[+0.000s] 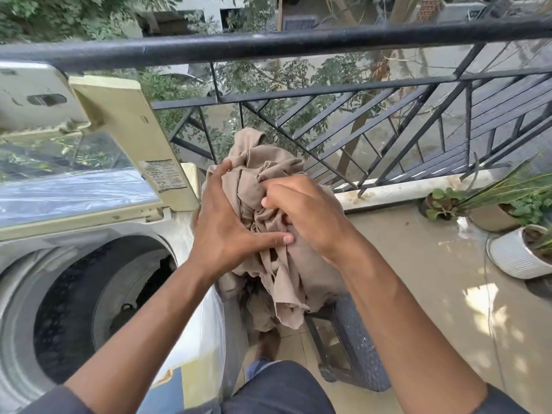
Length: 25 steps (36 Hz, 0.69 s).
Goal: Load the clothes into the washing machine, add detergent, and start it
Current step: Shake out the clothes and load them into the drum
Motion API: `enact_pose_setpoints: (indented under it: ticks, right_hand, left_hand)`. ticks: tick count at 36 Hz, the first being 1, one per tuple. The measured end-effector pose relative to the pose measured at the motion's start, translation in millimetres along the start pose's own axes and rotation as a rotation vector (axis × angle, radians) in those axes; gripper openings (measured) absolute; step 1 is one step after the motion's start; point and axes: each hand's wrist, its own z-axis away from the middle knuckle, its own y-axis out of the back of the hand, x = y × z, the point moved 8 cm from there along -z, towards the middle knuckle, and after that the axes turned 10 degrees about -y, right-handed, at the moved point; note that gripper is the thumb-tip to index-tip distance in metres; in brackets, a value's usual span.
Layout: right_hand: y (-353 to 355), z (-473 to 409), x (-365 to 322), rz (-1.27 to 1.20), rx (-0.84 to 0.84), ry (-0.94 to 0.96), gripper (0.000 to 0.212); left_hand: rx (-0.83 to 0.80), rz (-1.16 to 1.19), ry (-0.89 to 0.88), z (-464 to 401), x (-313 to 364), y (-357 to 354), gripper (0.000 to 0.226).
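Observation:
A bundle of beige cloth (268,165) is held up between both hands, just right of the washing machine (179,249). My left hand (227,225) presses against its left side, fingers spread and thumb reaching across the front. My right hand (301,213) grips the crumpled folds from the right. The top-loading machine stands at the left with its lid (125,138) raised and the dark drum (98,306) open below. Loose ends of the cloth hang down over a dark basket (355,342) beneath.
A black metal balcony railing (298,40) runs across the back. Potted plants (519,249) stand on the floor at the right. A white plastic sheet (206,330) covers the machine's right side. My foot shows on the tiled floor between machine and basket.

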Motion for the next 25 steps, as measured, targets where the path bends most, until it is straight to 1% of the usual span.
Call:
enact_pose_setpoints:
  ticks: [3, 6, 8, 10, 11, 12, 14, 15, 18, 21, 23, 24, 25]
  right_hand:
    - [-2.3, 2.8, 0.1, -0.083, -0.047, -0.060, 0.038]
    - [-5.1, 1.2, -2.2, -0.139, -0.103, -0.065, 0.036]
    - [-7.6, 1.1, -1.5, -0.220, -0.183, -0.079, 0.032]
    - [-9.8, 1.9, 1.4, -0.265, -0.255, -0.106, 0.042]
    - [-7.9, 0.7, 3.9, -0.241, -0.244, -0.119, 0.040]
    - [-5.2, 0.6, 4.3, -0.223, -0.223, -0.133, 0.039]
    - [4.1, -1.8, 10.4, -0.216, -0.179, -0.149, 0.048]
    - [10.4, -1.7, 13.0, -0.224, -0.156, -0.137, 0.047]
    - [35.9, -2.1, 24.9, -0.260, -0.039, -0.091, 0.038]
    - [62.5, -13.5, 57.9, -0.253, 0.148, -0.102, 0.027]
    - [74.6, -24.2, 93.0, -0.139, 0.279, -0.165, 0.016]
    - [77.6, -29.6, 112.1, -0.055, 0.320, -0.205, 0.016]
    - [79.1, -35.5, 132.1, 0.013, 0.342, -0.249, 0.023]
  left_hand:
    - [0.113, -0.058, -0.009, 3.0, -1.9, 3.5, 0.133]
    - [0.210, -0.082, -0.003, 3.7, -5.7, 6.9, 0.119]
    - [0.271, -0.096, 0.014, 5.1, -9.2, 9.2, 0.108]
    - [0.313, -0.084, 0.035, 6.2, -12.8, 10.6, 0.096]
    - [0.324, -0.070, 0.045, 6.2, -14.3, 11.0, 0.090]
    - [0.331, -0.058, 0.056, 6.3, -16.0, 11.5, 0.085]
    - [0.337, -0.049, 0.079, 6.0, -19.2, 13.6, 0.078]
    - [0.341, -0.045, 0.086, 6.2, -19.7, 15.4, 0.076]
    - [0.354, -0.009, 0.100, 7.9, -21.0, 22.0, 0.074]
    - [0.353, 0.062, 0.122, 8.4, -21.6, 27.1, 0.078]
    - [0.345, 0.109, 0.120, 7.5, -20.6, 30.1, 0.079]
    - [0.344, 0.131, 0.112, 6.8, -19.3, 32.1, 0.078]
    - [0.347, 0.153, 0.099, 6.1, -17.1, 34.2, 0.078]
